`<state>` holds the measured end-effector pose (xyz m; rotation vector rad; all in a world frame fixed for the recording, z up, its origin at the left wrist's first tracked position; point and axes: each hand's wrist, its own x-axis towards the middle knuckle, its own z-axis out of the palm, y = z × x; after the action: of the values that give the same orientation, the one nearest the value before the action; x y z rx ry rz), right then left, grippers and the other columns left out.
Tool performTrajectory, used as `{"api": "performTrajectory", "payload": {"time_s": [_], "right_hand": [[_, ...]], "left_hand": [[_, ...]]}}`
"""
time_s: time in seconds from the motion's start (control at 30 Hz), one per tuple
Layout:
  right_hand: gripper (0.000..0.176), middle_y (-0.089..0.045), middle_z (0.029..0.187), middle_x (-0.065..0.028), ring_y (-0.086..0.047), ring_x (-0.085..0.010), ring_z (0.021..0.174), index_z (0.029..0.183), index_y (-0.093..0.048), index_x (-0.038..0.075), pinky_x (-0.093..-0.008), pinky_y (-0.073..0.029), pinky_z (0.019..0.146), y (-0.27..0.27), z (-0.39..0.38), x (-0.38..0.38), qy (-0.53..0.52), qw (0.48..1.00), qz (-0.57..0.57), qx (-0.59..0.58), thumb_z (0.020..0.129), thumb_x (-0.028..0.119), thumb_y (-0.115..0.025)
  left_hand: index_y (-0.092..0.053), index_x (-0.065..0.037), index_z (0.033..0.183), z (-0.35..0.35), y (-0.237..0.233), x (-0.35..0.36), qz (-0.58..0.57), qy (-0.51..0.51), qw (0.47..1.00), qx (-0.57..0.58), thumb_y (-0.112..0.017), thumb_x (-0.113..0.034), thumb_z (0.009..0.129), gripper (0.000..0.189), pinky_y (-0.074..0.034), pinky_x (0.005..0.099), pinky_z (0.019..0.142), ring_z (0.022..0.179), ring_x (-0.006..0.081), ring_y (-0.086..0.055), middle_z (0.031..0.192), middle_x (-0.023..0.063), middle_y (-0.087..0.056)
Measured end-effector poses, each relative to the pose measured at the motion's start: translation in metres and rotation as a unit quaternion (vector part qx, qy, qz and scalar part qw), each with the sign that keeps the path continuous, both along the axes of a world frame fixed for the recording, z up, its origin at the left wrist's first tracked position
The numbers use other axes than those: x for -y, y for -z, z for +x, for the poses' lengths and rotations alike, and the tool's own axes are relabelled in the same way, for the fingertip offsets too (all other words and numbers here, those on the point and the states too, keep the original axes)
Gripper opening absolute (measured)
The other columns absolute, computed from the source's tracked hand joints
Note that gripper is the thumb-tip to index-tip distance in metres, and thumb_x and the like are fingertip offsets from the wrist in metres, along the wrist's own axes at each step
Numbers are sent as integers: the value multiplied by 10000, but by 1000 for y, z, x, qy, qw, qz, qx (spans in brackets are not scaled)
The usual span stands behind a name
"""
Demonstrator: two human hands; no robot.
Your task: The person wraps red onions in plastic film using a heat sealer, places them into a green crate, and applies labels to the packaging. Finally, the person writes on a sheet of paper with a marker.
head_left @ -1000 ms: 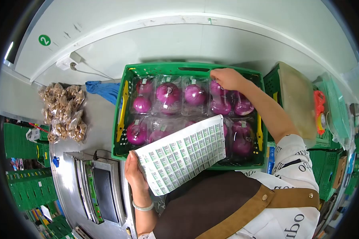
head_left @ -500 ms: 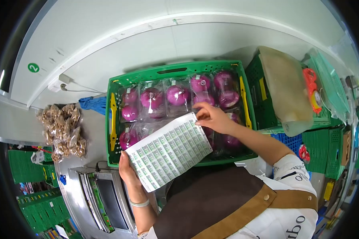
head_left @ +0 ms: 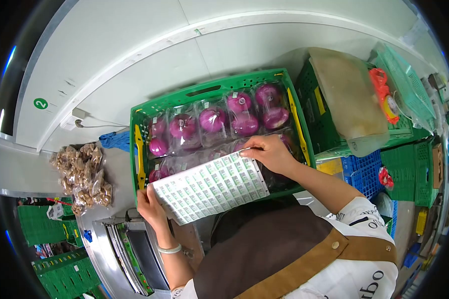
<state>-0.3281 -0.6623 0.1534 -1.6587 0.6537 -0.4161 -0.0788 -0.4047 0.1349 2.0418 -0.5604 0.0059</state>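
Observation:
A white sheet of printed stickers [head_left: 212,189], in rows with green and dark print, is held slightly tilted above the front of a green crate [head_left: 204,90]. My left hand [head_left: 152,208] grips its left edge. At its upper right corner, my right hand [head_left: 271,153] pinches the sheet between thumb and fingers. Inside the crate lie clear-wrapped packs of red onions [head_left: 213,119], several with a small label on top. The sheet and my right hand hide much of the front row.
Bags of brownish knobbly produce [head_left: 80,172] lie on the metal counter at left, near a blue cloth [head_left: 115,140]. A metal machine [head_left: 134,259] stands front left. At right are another green crate [head_left: 311,92] under a cloudy plastic sheet [head_left: 349,94], and a blue crate [head_left: 363,172].
The sheet has been lowered at its upper right and lies more level. My right hand has moved slightly down, my left slightly left. The camera view has tilted a little.

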Motion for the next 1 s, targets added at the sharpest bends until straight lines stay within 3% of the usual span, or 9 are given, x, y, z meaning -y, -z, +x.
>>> {"api": "performTrajectory", "payload": {"time_s": [0.07,0.13,0.23,0.3,0.43,0.73,0.83,0.93,1.0], "right_hand": [[182,-682,777,-103,-616,-109,686,918,-672,-13,-275,-473,626,-1,-1,-3,15,998,-60,-1,830,143,-705],[196,-655,737,-137,-625,-208,645,883,-660,3,-320,-461,589,-7,0,-11,3,994,-110,-5,841,192,-687],[244,-607,688,-166,-607,-329,630,818,-632,24,-389,-443,557,-8,4,-24,-10,985,-172,4,849,263,-671],[250,-603,679,-158,-604,-329,625,805,-627,29,-395,-439,550,-12,4,-27,-24,980,-195,5,846,271,-674],[212,-610,679,-106,-602,-294,636,818,-626,66,-385,-447,546,-14,-7,-13,-79,960,-267,-16,831,270,-682],[128,-600,933,-1,-548,-207,871,847,-649,108,-321,-485,716,-24,-8,5,-122,854,-497,93,760,191,-693],[119,-595,910,-23,-556,-215,876,849,-640,92,-312,-482,770,-22,-2,16,-162,906,-355,163,769,160,-696],[94,-614,862,-12,-562,-101,835,923,-614,54,-268,-454,787,-20,4,70,73,989,-11,130,837,82,-640],[113,-609,820,-25,-569,-113,788,943,-620,21,-283,-464,743,-10,12,118,147,982,-102,55,854,90,-617]], "left_hand": [[-567,18,1085,-14,-34,25,80,-12,960,267,-685,-71,843,283,-464,324,778,914,232,-582,1032,123,-608],[-569,6,1118,-39,-67,51,50,76,946,311,-742,-32,753,405,-451,348,885,1027,278,-571,1115,137,-599],[-595,-26,1115,-74,-83,79,88,338,923,164,-840,-73,625,550,-474,325,856,981,245,-598,1064,113,-630],[-652,2,908,-82,-68,92,79,385,912,-114,-779,-61,751,212,-476,244,647,692,95,-591,758,39,-642],[-648,11,864,-83,-73,100,118,413,891,-149,-720,-73,823,118,-404,227,565,638,54,-502,690,10,-600],[-645,5,867,-79,-62,107,113,436,872,-192,-687,-114,857,127,-392,252,562,618,68,-468,663,20,-575],[-636,3,866,-71,-42,106,114,418,874,-221,-671,-130,874,138,-386,259,560,614,70,-457,651,18,-560],[-610,6,873,-65,-36,101,124,405,882,-208,-657,-128,887,143,-385,258,569,630,69,-450,657,17,-547],[-589,6,881,-65,-33,97,127,400,886,-198,-646,-128,897,147,-385,258,574,635,71,-443,658,22,-535]]}}
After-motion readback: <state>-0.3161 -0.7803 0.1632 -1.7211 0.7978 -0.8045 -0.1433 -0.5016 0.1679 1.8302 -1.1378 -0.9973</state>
